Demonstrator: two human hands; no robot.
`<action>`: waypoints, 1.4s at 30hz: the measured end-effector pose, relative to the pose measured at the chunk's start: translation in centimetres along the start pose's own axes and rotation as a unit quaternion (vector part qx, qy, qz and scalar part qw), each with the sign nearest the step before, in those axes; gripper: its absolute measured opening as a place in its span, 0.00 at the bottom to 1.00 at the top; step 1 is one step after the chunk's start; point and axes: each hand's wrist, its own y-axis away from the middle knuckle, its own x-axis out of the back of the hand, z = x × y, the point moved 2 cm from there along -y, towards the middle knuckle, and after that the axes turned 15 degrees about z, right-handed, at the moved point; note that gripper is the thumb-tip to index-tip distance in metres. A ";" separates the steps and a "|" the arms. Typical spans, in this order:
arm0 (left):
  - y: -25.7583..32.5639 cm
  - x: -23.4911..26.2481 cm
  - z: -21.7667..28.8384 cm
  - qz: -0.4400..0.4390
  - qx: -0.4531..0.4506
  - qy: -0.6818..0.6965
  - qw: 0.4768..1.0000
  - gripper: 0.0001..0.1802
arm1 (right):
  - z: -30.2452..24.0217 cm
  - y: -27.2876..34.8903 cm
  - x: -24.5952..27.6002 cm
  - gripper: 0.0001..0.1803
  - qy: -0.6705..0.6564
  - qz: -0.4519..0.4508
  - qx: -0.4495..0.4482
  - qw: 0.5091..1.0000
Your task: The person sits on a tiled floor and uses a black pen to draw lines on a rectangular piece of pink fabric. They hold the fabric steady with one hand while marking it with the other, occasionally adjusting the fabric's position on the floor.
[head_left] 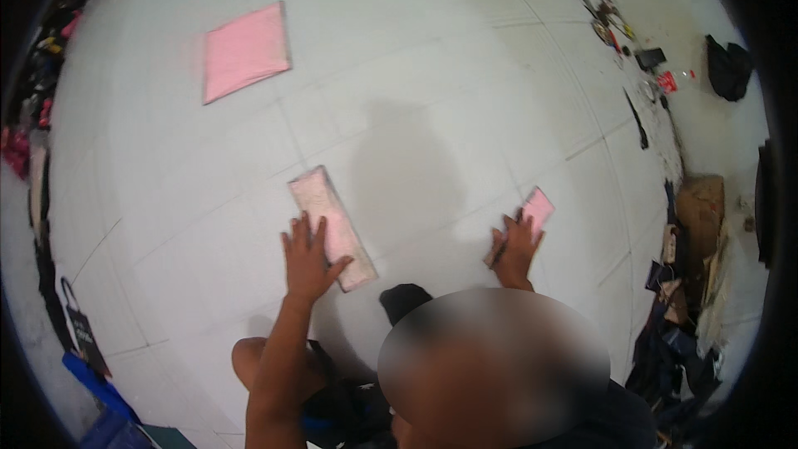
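My left hand lies with its fingers spread over a flat pink strip. This strip has a pale, worn-looking face and dark edges, and lies slanted on the white tiled surface. To the right, my right hand rests on a smaller pink piece, its fingers apart. Only the far end of that piece shows clearly; the rest is under my hand. Farther off at the upper left lies a larger pink four-sided panel with dark edges, touched by neither hand.
Along the right side lie a cardboard box, a black bag, a bottle with a red label and dark scraps. A dark bag with a handle and a blue item are at the lower left. Mixed items line the left edge.
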 end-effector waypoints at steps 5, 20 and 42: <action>-0.1 1.5 0.2 -0.032 0.008 0.007 0.999 0.55 | -4.2 -0.6 0.7 0.22 -0.136 0.044 0.028 0.989; -5.0 3.1 -4.6 -0.057 0.026 -0.078 0.995 0.64 | -25.4 0.5 -3.6 0.29 -0.305 -0.161 0.355 0.869; -4.9 3.6 -5.4 -0.023 0.045 0.024 0.998 0.60 | -25.9 0.1 -3.7 0.28 -0.282 -0.209 0.358 0.865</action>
